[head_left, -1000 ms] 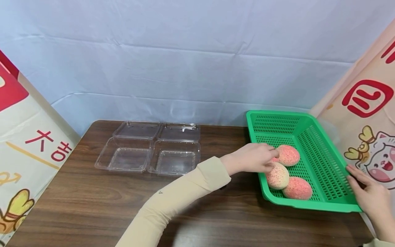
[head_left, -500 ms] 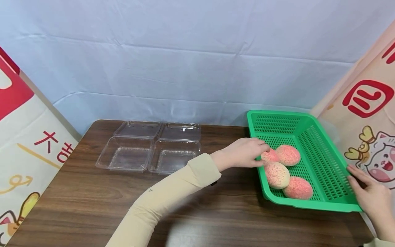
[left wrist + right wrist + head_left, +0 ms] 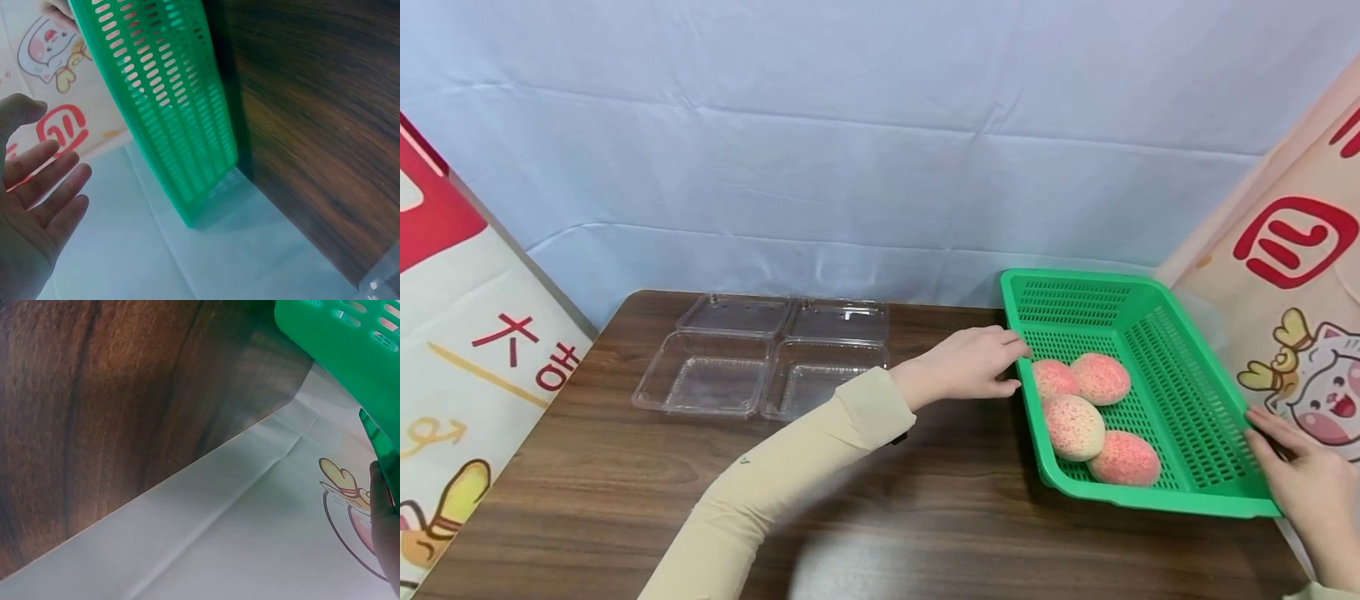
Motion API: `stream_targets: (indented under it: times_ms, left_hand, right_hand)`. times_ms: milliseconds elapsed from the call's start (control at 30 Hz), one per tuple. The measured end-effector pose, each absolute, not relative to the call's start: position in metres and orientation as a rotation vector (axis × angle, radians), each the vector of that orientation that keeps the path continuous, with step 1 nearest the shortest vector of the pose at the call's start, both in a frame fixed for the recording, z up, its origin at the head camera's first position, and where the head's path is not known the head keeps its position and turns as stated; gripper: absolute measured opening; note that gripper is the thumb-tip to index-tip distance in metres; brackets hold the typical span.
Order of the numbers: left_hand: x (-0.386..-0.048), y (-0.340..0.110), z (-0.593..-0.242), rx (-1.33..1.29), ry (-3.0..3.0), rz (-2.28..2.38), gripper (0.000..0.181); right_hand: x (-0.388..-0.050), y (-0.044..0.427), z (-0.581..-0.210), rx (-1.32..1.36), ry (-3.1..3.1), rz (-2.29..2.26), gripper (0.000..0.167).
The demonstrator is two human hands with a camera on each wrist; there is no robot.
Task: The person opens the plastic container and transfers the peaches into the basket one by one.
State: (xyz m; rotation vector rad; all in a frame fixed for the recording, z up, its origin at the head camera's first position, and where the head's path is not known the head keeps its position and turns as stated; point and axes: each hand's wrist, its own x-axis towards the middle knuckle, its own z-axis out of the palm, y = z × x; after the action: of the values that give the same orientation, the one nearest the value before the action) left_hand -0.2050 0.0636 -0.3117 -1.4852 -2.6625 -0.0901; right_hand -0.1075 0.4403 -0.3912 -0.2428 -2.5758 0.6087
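Observation:
A green plastic basket (image 3: 1157, 498) sits at the right of the table with several pink-and-cream peaches (image 3: 1075, 427) in its left part. My left hand (image 3: 970, 364) hovers by the basket's left rim, holding nothing. In the left wrist view the fingers of that left hand (image 3: 37, 200) are spread loosely, apart from the basket wall (image 3: 169, 119). On the far side, my right hand (image 3: 1303, 475) holds the basket's right rim between thumb and fingers. Only a dark edge of the right hand (image 3: 384, 531) shows in the right wrist view.
Two clear plastic clamshell boxes (image 3: 711, 387) stand side by side at the back left, lids raised toward the backdrop. A pale blue cloth (image 3: 850, 167) hangs behind the brown wooden table (image 3: 625, 500). Printed cloths flank both sides.
My left hand has drawn back leftward from over the peaches to the basket's left rim, uncovering a peach. The peaches stay in the basket, and the right hand keeps its place.

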Motion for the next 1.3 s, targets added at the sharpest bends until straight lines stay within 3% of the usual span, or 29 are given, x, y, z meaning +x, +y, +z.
stream_targets:
  times_ms: [600,1300]
  left_hand:
    - [-0.216,0.024,-0.319,-1.35,-2.723,-0.031,0.052]
    - [-0.231,-0.025,-0.327,-1.169,-2.791,-0.106,0.053]
  right_hand:
    - [-0.104,0.437,-0.391,-0.267,-2.612,0.526,0.035]
    - [-0.109,0.438,-0.387,-0.18,-2.668,0.385,0.034]
